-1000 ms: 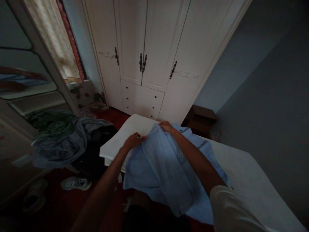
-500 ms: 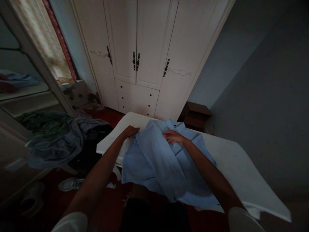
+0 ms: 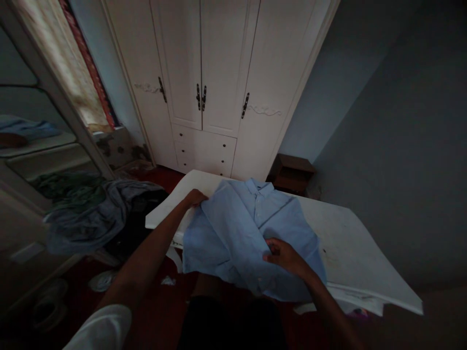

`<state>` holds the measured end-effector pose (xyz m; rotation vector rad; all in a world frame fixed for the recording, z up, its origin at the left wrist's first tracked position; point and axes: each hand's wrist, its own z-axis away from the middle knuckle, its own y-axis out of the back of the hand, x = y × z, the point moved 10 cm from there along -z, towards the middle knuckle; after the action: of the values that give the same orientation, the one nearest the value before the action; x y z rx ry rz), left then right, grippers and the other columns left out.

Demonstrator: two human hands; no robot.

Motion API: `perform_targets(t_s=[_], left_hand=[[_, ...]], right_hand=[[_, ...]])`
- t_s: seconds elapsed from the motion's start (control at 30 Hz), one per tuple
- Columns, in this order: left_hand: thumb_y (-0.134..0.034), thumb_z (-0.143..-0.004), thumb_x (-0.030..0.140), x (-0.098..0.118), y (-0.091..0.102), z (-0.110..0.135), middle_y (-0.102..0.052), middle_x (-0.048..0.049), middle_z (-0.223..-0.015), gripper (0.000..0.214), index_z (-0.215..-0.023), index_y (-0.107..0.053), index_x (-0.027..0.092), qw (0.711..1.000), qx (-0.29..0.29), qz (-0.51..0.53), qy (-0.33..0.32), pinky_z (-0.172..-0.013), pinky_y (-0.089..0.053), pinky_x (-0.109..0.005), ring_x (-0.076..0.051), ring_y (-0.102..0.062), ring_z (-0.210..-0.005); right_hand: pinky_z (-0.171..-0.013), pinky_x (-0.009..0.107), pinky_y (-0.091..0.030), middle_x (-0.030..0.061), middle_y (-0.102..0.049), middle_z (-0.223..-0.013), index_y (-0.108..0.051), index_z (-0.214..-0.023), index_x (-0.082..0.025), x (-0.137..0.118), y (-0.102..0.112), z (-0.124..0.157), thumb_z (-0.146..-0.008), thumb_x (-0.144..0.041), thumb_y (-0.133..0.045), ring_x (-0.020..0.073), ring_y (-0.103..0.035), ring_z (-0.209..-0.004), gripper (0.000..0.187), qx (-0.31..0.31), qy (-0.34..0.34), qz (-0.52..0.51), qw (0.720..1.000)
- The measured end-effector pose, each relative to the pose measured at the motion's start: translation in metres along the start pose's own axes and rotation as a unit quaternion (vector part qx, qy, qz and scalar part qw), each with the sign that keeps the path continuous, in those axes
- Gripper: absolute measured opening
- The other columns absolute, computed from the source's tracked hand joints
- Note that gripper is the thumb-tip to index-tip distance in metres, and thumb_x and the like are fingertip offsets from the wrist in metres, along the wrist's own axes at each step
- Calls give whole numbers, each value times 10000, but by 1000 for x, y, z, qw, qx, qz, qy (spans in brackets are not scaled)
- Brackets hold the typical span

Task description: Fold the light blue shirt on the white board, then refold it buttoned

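Note:
A light blue button-up shirt (image 3: pixel 233 218) lies front up on a white table (image 3: pixel 346 243), its collar toward the wardrobe. One sleeve is folded diagonally across its front, and the lower hem hangs over the near edge. My left hand (image 3: pixel 195 198) is closed on the shirt's fabric at the left shoulder fold. Lower down, my right hand (image 3: pixel 286 256) has thumb and fingers curled round the edge of the folded sleeve, near the middle of the shirt.
Behind the table stands a white wardrobe (image 3: pixel 219 63) with drawers, and a small brown cabinet (image 3: pixel 294 172) beside it. Piled clothes (image 3: pixel 87 209) lie at the left by a mirror (image 3: pixel 40 112). A shoe (image 3: pixel 102 280) is on the red floor.
My right hand has moved from near the collar down toward the hem and now grips the crossed sleeve's edge. The shirt front lies flatter. My left hand stays at the shoulder fold.

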<state>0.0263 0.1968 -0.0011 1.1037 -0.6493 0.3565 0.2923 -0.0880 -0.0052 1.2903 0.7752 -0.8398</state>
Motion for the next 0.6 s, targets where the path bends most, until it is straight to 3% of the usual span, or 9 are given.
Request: perform_targets(t_s=[0.1, 0.17, 0.23, 0.33, 0.47, 0.6], left_hand=[[-577, -902, 416, -7, 10, 2, -647, -17, -743, 308, -819, -644, 128, 998, 39, -51, 12, -654, -508, -287, -143, -618, -683], [-569, -920, 403, -13, 18, 3, -657, -51, -974, 295, -1022, -628, 132, 995, 60, -74, 17, -761, -542, -351, -166, -639, -846], [-576, -920, 384, -17, 24, 4, -638, -71, -1073, 305, -1104, -610, 144, 993, 74, -86, 16, -805, -545, -378, -189, -634, -929], [-554, -931, 394, -14, 27, 2, -659, -67, -1031, 308, -1087, -618, 137, 993, 80, -91, 1, -780, -550, -364, -171, -645, -868], [-460, -954, 438, 13, 17, -11, -718, -40, -900, 364, -982, -689, 156, 991, 80, -98, -38, -713, -519, -259, -130, -668, -706], [-579, -838, 552, 41, 0, -29, -726, -64, -774, 420, -851, -735, 163, 988, 65, -131, -58, -697, -498, -245, -188, -695, -758]], right_hand=[[-539, 249, -329, -45, -481, -589, -616, -744, -180, 5, 10, 10, -729, -450, -685, 119, -450, -567, 279, 17, -7, -1, 1000], [-565, 264, -365, -29, -524, -614, -624, -751, -179, 6, 17, 16, -729, -496, -672, 135, -486, -591, 322, 31, -11, -25, 999], [-590, 278, -399, -8, -572, -661, -644, -805, -177, 7, 19, 24, -741, -539, -656, 151, -523, -626, 368, 36, -16, -52, 998], [-614, 291, -432, 23, -629, -751, -661, -916, -179, 9, 13, 34, -767, -588, -624, 173, -568, -682, 437, 44, -25, -85, 995], [-677, 319, -482, 42, -669, -813, -635, -1047, -189, 15, -2, 40, -716, -598, -688, 202, -625, -747, 529, 58, -42, -127, 989], [-760, 364, -510, 63, -693, -882, -637, -1075, -195, 21, -11, 42, -655, -579, -744, 240, -660, -831, 579, 66, -48, -138, 987]])
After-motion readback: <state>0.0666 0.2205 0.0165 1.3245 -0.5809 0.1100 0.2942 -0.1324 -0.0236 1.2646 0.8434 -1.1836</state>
